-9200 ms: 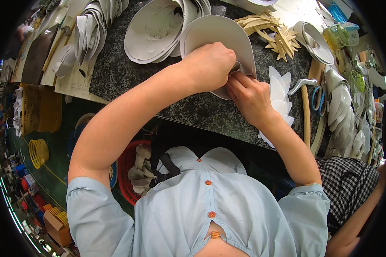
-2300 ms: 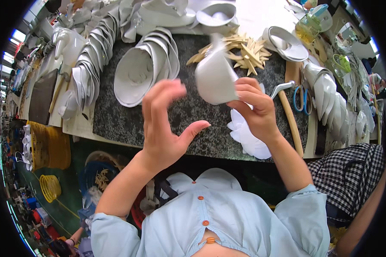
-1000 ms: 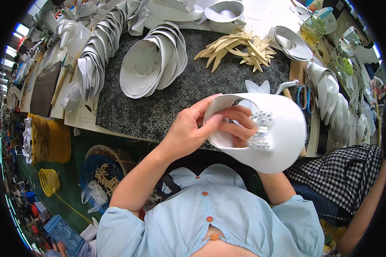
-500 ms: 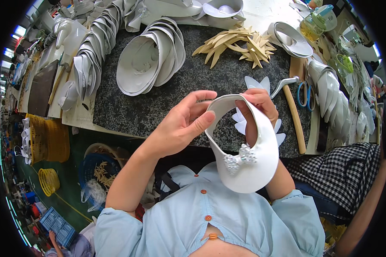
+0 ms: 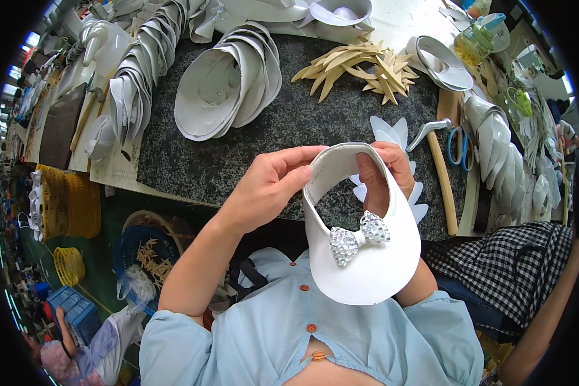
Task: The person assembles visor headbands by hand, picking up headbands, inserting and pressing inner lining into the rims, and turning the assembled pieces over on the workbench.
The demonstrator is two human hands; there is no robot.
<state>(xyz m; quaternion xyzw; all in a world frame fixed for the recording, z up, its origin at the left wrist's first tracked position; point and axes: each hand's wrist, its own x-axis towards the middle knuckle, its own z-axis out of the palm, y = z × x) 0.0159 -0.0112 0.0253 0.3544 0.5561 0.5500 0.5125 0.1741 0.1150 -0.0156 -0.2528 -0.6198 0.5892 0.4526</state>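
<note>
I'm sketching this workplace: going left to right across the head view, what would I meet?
Tall yellow baskets, round blue basket, left hand, white visor with silver bow, blue-handled scissors.

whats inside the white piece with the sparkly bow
Inside the white piece, its pale inner wall and part of the right hand show. Its front, bearing the sparkly bow, hides the space beneath.
</note>
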